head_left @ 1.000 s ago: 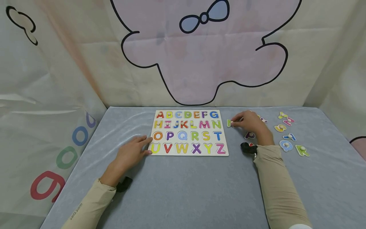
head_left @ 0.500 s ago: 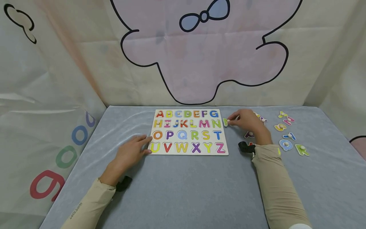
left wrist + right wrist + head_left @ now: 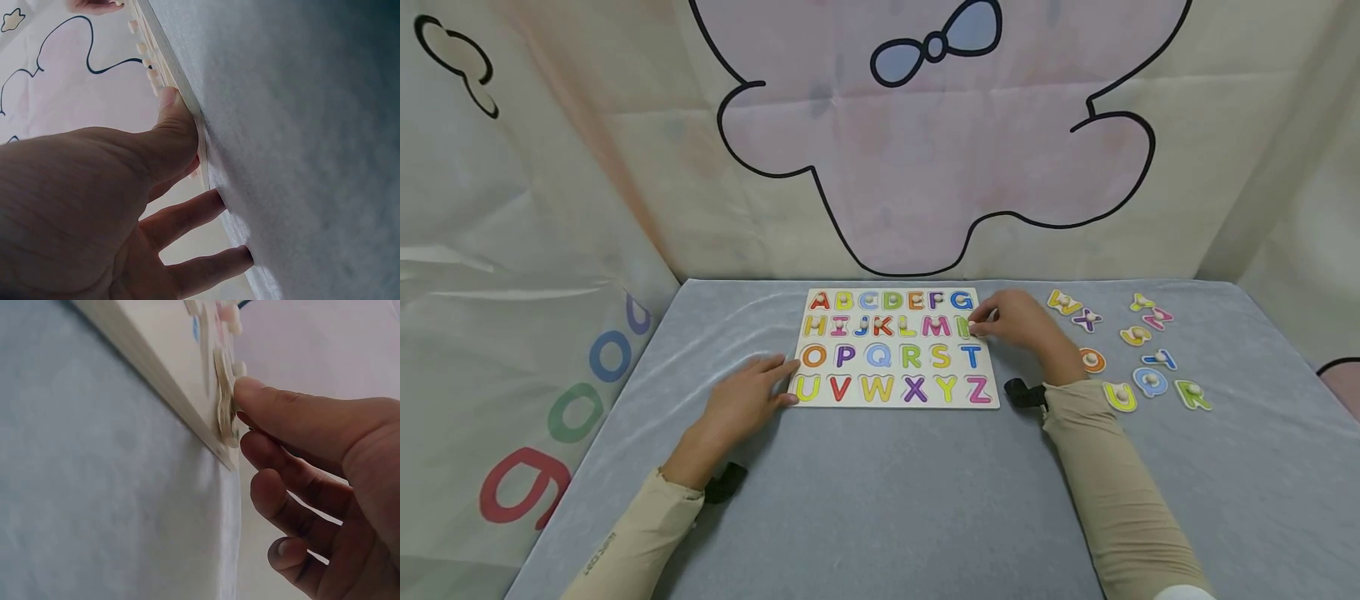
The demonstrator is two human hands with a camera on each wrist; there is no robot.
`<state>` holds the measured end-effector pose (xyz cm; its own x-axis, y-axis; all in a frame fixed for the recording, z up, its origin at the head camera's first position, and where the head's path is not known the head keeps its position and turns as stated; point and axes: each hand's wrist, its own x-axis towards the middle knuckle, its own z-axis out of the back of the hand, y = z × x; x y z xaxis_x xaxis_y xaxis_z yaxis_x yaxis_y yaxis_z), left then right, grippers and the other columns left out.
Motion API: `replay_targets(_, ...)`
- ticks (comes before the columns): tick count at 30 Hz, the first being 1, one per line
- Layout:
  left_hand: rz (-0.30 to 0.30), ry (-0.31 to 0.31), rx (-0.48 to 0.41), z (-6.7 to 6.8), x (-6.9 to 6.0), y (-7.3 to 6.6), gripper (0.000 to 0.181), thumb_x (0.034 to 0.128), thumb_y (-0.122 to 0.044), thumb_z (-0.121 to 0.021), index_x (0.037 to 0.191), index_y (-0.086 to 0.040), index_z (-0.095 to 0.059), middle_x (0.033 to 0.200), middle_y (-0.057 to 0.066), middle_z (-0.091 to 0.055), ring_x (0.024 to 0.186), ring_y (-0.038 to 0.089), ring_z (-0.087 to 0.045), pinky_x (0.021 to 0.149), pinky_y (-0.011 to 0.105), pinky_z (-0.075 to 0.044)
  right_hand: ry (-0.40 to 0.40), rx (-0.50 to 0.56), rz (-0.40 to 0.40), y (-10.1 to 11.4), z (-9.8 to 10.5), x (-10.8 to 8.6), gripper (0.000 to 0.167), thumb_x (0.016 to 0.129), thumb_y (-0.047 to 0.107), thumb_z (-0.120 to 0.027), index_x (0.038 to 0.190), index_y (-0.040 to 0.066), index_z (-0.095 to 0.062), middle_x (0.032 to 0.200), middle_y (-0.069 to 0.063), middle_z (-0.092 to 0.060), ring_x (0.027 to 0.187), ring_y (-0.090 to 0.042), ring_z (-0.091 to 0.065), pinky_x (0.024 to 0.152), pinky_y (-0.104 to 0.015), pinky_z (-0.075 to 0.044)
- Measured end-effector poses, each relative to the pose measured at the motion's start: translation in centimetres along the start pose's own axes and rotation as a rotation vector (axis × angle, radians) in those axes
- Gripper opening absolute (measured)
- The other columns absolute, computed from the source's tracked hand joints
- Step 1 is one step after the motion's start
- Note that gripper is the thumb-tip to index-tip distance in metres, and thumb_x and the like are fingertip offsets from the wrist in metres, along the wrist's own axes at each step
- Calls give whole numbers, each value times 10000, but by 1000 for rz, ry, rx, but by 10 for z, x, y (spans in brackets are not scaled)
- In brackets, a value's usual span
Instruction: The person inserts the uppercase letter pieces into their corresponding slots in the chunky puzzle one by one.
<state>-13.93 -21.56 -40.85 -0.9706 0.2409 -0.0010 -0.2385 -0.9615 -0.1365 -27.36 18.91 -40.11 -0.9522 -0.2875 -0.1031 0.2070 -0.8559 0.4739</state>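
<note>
A white alphabet puzzle board [image 3: 891, 372] lies on the table. Letters A to M in its top two rows carry knobs; the lower rows show coloured letters without knobs. My right hand [image 3: 1018, 321] pinches the knob of a green letter N puzzle piece [image 3: 962, 327] over the N place at the second row's right end. In the right wrist view that piece [image 3: 224, 403] stands at the board's surface, whether seated or not I cannot tell. My left hand [image 3: 745, 400] rests at the board's left edge; its thumb [image 3: 175, 115] touches the edge and other fingers reach the cloth.
Loose knobbed letters lie on the right of the grey cloth [image 3: 887, 500], among them a yellow W [image 3: 1063, 302], purple X [image 3: 1087, 320], orange O [image 3: 1093, 360], yellow U [image 3: 1121, 397], blue Q [image 3: 1151, 382] and green R [image 3: 1192, 395]. A printed curtain [image 3: 925, 167] hangs behind.
My right hand has carried the green N piece leftward from beside the board onto its second row. Loose letters behind that arm now show. The left hand stays in place.
</note>
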Motion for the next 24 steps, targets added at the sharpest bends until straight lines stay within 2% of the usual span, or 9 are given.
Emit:
replay_targets(7,6,14,8,0,1,-2,580,920,-345,-697,1445,-160,-537,1470,173,-528,1350,365,-497,996,550,-480,-15,-30,28,5,-6,1,223,910,242,-725,1084,109,-770,1049,-76,-730,926,-235,-568,799,-377,-472)
replay_targets(18,8,24,1,2,1,-1,584,925,-335,-696,1453,-153,-528,1474,175,-522,1356,364,-487,1002,550,-475,-40,-60,-32,9,-10,3,227,919,276,-716,1078,121,-765,1084,-75,-715,932,-232,-563,806,-387,-472)
replay_targets(24,-2,20,2,0,1,-1,585,925,-333,-696,1454,-152,-526,1471,180,-523,1354,370,-490,999,552,-478,-38,-27,-52,10,5,-10,325,925,310,-709,1192,125,-730,1169,-89,-699,1032,-271,-588,801,-389,-489)
